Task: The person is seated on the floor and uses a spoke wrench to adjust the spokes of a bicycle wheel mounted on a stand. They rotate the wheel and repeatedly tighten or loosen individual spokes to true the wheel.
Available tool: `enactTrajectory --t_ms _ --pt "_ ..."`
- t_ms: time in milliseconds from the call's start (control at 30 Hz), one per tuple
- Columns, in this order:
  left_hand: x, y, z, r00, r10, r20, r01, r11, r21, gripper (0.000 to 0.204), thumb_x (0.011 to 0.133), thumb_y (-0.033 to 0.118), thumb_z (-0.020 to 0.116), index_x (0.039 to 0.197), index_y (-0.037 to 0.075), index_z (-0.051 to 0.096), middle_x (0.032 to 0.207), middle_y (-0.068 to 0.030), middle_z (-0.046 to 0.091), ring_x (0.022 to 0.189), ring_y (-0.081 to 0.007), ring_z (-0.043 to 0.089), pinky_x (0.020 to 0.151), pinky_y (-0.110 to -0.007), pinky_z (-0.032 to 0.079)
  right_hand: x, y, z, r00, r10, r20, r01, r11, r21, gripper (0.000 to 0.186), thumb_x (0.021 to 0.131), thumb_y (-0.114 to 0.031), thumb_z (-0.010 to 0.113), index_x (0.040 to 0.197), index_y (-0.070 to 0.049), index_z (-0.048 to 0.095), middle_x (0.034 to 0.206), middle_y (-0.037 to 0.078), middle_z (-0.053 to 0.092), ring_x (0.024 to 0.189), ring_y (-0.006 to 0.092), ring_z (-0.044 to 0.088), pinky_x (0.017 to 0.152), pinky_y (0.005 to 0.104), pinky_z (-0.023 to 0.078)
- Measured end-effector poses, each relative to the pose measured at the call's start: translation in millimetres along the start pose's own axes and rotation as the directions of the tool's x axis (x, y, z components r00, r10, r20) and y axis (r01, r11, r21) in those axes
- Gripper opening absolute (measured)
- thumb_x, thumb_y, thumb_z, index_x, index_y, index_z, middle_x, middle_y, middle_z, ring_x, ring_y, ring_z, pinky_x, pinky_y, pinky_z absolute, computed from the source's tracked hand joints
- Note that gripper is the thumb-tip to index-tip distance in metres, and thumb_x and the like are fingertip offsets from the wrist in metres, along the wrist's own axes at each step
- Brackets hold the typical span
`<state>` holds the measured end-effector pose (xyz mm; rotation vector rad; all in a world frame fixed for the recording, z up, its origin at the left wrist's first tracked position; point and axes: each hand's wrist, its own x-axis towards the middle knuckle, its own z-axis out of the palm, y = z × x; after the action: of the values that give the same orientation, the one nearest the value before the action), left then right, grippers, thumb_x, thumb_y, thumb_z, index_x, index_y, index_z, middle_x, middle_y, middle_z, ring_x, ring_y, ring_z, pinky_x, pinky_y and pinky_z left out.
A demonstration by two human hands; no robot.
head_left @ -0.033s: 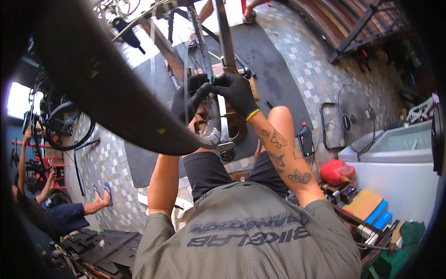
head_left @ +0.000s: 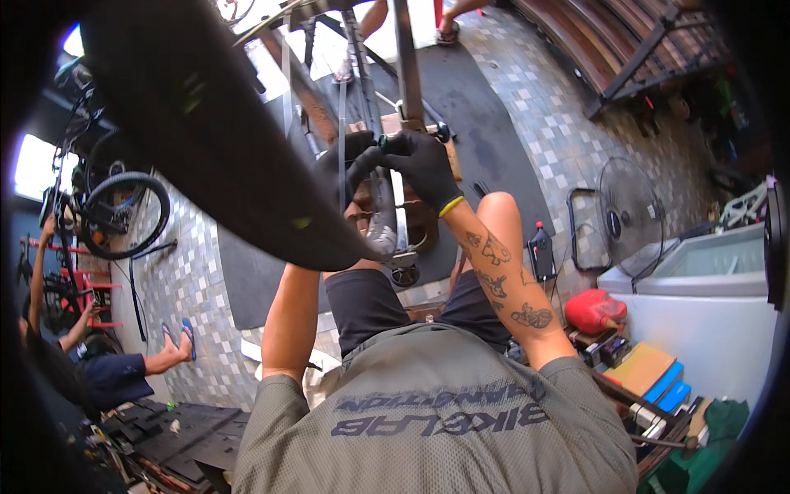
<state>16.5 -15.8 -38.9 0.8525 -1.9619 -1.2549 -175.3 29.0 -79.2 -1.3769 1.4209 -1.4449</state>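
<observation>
A broad black curved band, like a bicycle tyre [head_left: 206,156], sweeps across the upper left, very close to the camera. Its lower end bends up toward both my hands, beside a metal stand [head_left: 409,74]. My left hand [head_left: 360,167], in a black glove, is closed, partly behind the band and a thin pale strip [head_left: 342,107]. My right hand [head_left: 424,169], gloved with a yellow cuff edge, pinches with thumb and fingers right against the left one. Whatever lies between the fingertips is small, dark and mostly covered.
A dark mat [head_left: 494,123] lies under the stand on the tiled floor. At right are a fan [head_left: 629,210], a dark bottle [head_left: 541,247], a red container [head_left: 594,311] and a white chest [head_left: 699,305]. A seated person [head_left: 123,375] and bicycles [head_left: 127,214] are at left.
The view has shifted slightly, so the black band and stand sit a little differently. Both hands keep nearly the same closed pose, side by side.
</observation>
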Motion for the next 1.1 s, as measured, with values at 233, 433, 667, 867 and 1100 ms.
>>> enactTrajectory --t_ms 233,433,667,867,1100 --pt "2.8 -8.9 3.9 0.985 0.126 -0.119 -0.141 0.981 -0.132 0.040 0.111 0.032 0.056 0.128 -0.003 0.067 0.111 -0.0122 0.071 0.104 -0.0220 0.066 0.095 -0.035 0.051 -3.2 -21.6 -5.1 0.991 -0.112 0.068 0.119 0.985 -0.122 0.026 0.083 -0.013 0.083 0.102 0.003 0.077 0.092 0.014 0.079 0.080 0.0192 0.076 0.077 0.0314 0.060" --pt "-12.3 10.4 -8.2 0.986 0.162 -0.029 -0.164 0.954 -0.250 0.038 0.108 0.030 0.061 0.127 -0.002 0.069 0.107 -0.0072 0.074 0.095 -0.0131 0.066 0.088 -0.031 0.053 -7.4 -31.3 -10.6 0.986 -0.076 0.148 0.089 0.993 -0.083 0.021 0.084 -0.004 0.082 0.102 0.003 0.075 0.092 0.011 0.079 0.083 0.0146 0.074 0.080 0.0305 0.060" --pt "30.7 -30.3 -19.9 0.980 0.064 0.186 -0.037 0.988 -0.147 0.027 0.101 0.021 0.072 0.116 -0.001 0.069 0.101 -0.0067 0.074 0.090 -0.0127 0.066 0.085 -0.031 0.054 -5.8 -36.5 -12.1 0.987 -0.112 0.118 0.129 0.981 -0.148 0.024 0.084 -0.003 0.081 0.105 0.002 0.069 0.099 0.011 0.078 0.089 0.0177 0.075 0.085 0.0316 0.060" --pt "19.4 -11.7 -1.3 0.984 0.156 -0.083 -0.174 0.933 -0.315 0.027 0.091 0.018 0.083 0.092 -0.003 0.067 0.078 -0.0065 0.067 0.071 -0.0134 0.059 0.068 -0.034 0.049 -7.9 -31.8 -10.2 0.991 -0.075 0.113 0.076 0.997 0.001 0.031 0.086 -0.002 0.077 0.114 0.002 0.065 0.104 0.012 0.078 0.095 0.0201 0.076 0.089 0.0328 0.059" --pt "26.8 -14.3 16.4 0.948 0.225 -0.227 -0.185 0.965 0.183 0.033 0.083 0.023 0.088 0.079 -0.002 0.067 0.066 -0.0146 0.058 0.060 -0.0224 0.051 0.060 -0.039 0.045 2.9 -27.3 -17.5 0.955 -0.053 0.293 0.047 0.999 0.028 0.033 0.094 -0.006 0.073 0.123 0.005 0.065 0.107 0.011 0.078 0.100 0.0164 0.074 0.091 0.0327 0.059"
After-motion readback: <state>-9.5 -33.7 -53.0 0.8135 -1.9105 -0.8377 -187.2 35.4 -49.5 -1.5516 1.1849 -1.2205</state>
